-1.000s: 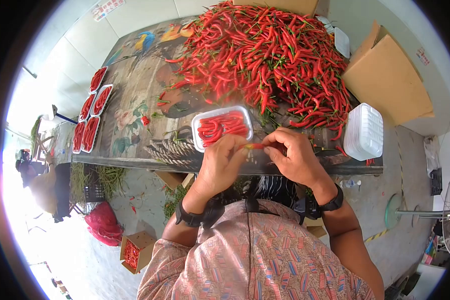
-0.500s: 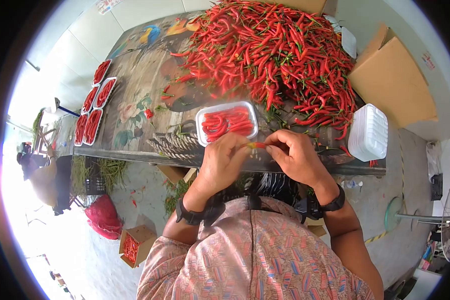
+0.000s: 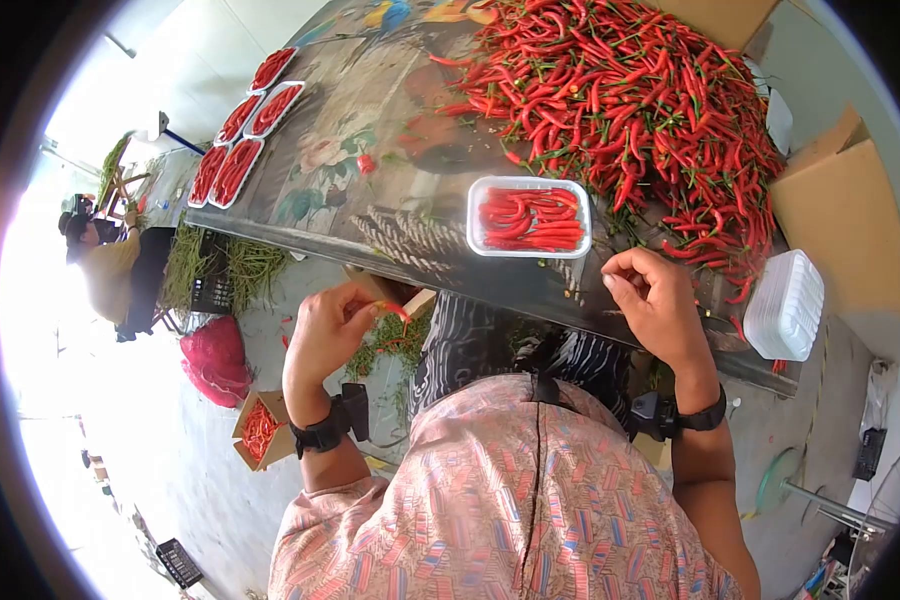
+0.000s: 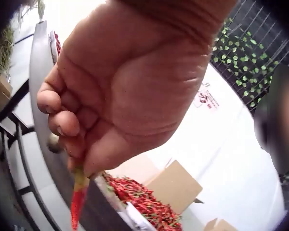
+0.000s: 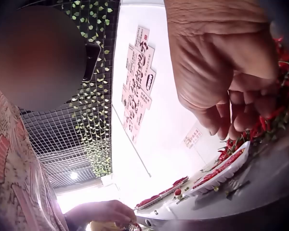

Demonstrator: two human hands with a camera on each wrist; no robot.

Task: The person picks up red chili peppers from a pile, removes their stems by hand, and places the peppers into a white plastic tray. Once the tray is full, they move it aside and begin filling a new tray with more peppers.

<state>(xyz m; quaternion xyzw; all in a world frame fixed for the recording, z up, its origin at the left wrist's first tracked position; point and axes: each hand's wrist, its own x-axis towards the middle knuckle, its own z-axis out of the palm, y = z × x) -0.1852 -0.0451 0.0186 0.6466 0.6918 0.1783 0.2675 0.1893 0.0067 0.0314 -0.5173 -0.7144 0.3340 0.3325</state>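
Observation:
In the head view the left hand point(image 3: 327, 332) is off the table's front edge, pinching a red pepper piece point(image 3: 397, 311) between thumb and fingers. The left wrist view shows that piece point(image 4: 78, 201) pointing down, yellowish near the fingertips. The right hand point(image 3: 662, 305) is over the table's front edge, right of a white tray point(image 3: 480, 244) of red peppers, fingers bent with thumb near the index finger. No object shows between its fingers in the head view; the right wrist view shows this hand point(image 5: 221, 67) above the tray point(image 5: 213, 184), not touching it.
A large heap of red peppers point(image 3: 630, 110) covers the back right. Stacked white trays point(image 3: 792, 305) stand at the right corner, filled trays point(image 3: 235, 172) at the left. Cardboard boxes point(image 3: 842, 225) stand behind; a box of peppers point(image 3: 260, 432) and a red sack point(image 3: 215, 362) are on the floor.
The hands have moved apart: the left went left and off the table with the pepper piece, the right shifted right. The view has turned, and the tray is no longer beside the left hand.

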